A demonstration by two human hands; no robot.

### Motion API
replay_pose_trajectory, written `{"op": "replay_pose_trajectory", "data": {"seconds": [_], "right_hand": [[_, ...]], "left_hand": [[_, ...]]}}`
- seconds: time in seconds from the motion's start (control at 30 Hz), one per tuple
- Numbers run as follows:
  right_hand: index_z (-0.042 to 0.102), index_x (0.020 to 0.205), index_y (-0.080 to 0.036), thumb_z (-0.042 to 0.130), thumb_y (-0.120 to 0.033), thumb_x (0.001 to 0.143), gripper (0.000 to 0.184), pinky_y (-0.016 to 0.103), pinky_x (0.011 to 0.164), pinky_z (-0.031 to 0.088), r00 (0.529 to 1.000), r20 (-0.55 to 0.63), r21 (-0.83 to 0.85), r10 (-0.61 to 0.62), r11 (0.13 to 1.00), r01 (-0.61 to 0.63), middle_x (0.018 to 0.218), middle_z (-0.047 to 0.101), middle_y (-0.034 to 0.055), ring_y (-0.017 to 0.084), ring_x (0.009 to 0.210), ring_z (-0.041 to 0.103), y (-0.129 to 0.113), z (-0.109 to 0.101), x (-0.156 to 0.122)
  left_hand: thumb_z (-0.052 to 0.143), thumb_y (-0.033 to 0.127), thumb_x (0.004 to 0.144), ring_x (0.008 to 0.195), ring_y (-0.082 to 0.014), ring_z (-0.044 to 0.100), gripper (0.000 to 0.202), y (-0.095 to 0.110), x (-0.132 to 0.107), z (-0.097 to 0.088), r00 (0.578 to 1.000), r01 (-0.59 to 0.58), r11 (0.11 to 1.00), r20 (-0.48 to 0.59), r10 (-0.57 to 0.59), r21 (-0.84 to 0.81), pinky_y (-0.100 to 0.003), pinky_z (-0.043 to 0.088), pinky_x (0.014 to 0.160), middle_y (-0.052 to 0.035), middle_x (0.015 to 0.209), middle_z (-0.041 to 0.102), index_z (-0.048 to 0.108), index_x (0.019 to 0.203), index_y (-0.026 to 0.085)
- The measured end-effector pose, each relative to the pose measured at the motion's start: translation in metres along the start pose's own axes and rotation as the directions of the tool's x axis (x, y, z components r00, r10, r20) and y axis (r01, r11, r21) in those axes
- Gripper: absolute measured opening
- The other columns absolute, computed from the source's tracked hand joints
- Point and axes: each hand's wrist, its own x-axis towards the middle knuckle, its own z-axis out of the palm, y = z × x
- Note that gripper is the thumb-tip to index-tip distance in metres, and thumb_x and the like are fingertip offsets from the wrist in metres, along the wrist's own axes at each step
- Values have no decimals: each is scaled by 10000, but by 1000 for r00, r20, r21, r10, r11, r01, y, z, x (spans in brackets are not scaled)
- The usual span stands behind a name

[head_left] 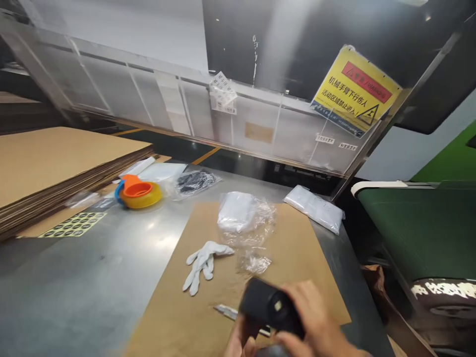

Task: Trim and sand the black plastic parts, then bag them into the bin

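Observation:
My right hand (pixel 316 320) grips a small black boxy object (pixel 269 306) near the bottom edge, over a brown cardboard sheet (pixel 178 307). My left hand (pixel 241 342) is only partly visible below it, fingers touching the underside of the black object. A metal utility knife (pixel 227 312) lies on the cardboard just left of the object. A white glove (pixel 204 263) rests further left. Clear plastic bags (pixel 245 218) with white contents lie beyond, and a small crumpled bag (pixel 256 263) sits closer.
An orange and yellow tape dispenser (pixel 139 193), a sheet of round stickers (pixel 72 225) and a stack of cardboard sheets (pixel 55 163) are at left on the metal table (pixel 85 282). A white packet (pixel 316 208) lies at right, near a green bin (pixel 424 233).

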Motion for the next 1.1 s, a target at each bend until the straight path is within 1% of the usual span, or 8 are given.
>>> {"op": "replay_pose_trajectory", "data": {"seconds": [0.1,0.2,0.37,0.5,0.67,0.77,0.93,1.1], "right_hand": [[473,1173,-187,359,-576,868,508,316,695,490,994,16,127,-112,986,109,926,622,95,208,793,573,-32,50,3],[526,1127,-226,359,-442,911,348,339,786,474,977,14,32,211,977,-211,995,589,90,211,912,546,-12,66,0],[619,1034,-201,553,-351,808,279,406,704,490,914,18,-36,404,914,-404,862,563,102,255,821,551,41,88,-25],[553,1123,-193,480,-335,859,308,347,761,498,914,67,45,401,914,-404,932,550,87,214,870,569,26,82,-32],[388,1269,-238,483,-334,881,411,310,854,469,991,125,405,53,909,-100,1183,470,112,220,1033,522,-61,38,-12],[345,1316,-259,514,-278,871,477,350,869,453,946,212,479,-246,870,119,1117,514,92,223,1004,507,-93,26,-1],[381,1318,-200,476,-194,872,456,375,862,453,949,249,510,-190,859,39,1101,505,116,219,1003,493,-88,32,-7],[398,1328,-229,530,-233,849,497,364,849,467,954,208,557,-215,828,65,1095,514,102,218,981,507,-92,38,-16]], "left_hand": [[468,607,758,1093,-286,561,527,3,-14,-4,978,-7,1000,-210,2,-25,-464,420,961,-22,1178,613,455,1256,436],[558,470,763,916,-258,620,470,18,-30,-24,939,43,988,-344,10,146,-409,468,897,-46,1020,652,527,1212,333],[606,401,748,721,-195,604,417,33,-50,-46,984,37,941,-179,25,337,-313,502,715,-47,795,638,599,1134,241],[608,340,743,739,-211,616,405,37,-58,-53,999,-38,844,-4,48,535,-325,497,720,-75,799,660,620,1129,219],[593,200,715,842,-229,616,341,49,-57,-48,983,-141,762,183,30,632,-326,474,782,-77,871,673,637,1053,222],[530,186,757,757,-199,604,176,51,-60,-48,961,-183,753,276,3,631,-293,457,709,-70,820,662,648,884,211],[575,196,698,572,-154,516,112,43,-70,-57,955,-187,716,295,-28,673,-258,377,547,-44,661,597,630,793,170],[575,283,755,534,-131,463,158,40,-75,-57,945,-64,848,305,-118,527,-261,343,533,-11,576,516,591,652,165]]}}
